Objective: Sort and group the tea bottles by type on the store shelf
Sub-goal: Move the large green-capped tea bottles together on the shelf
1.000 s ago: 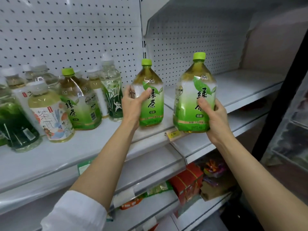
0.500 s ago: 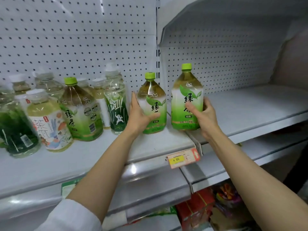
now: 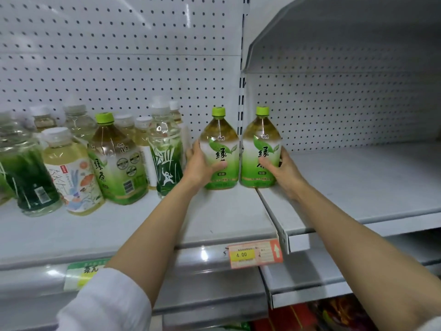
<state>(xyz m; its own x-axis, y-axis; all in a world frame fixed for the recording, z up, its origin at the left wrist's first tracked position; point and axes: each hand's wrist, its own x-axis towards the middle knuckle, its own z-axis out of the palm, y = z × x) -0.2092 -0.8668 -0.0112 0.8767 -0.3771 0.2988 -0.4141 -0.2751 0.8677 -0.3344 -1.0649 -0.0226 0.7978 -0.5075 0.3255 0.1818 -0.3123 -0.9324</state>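
Two green tea bottles with green caps stand side by side and touching at the back of the shelf, near the seam between two shelf sections. My left hand (image 3: 199,167) grips the left green tea bottle (image 3: 220,139), thumb across its label. My right hand (image 3: 280,167) grips the right green tea bottle (image 3: 262,139) from its right side. A third green tea bottle (image 3: 115,158) stands further left among mixed bottles.
The left shelf (image 3: 119,225) holds several other bottles: a clear bottle with a dark green label (image 3: 165,154), a pale yellow tea bottle (image 3: 69,173) and a dark green bottle (image 3: 22,173). The right shelf (image 3: 358,187) adjoins it. A price tag (image 3: 255,253) hangs on the front rail.
Both hands have pushed the two green tea bottles further back on the shelf and brought them together until they touch. The view has moved closer to the shelf.
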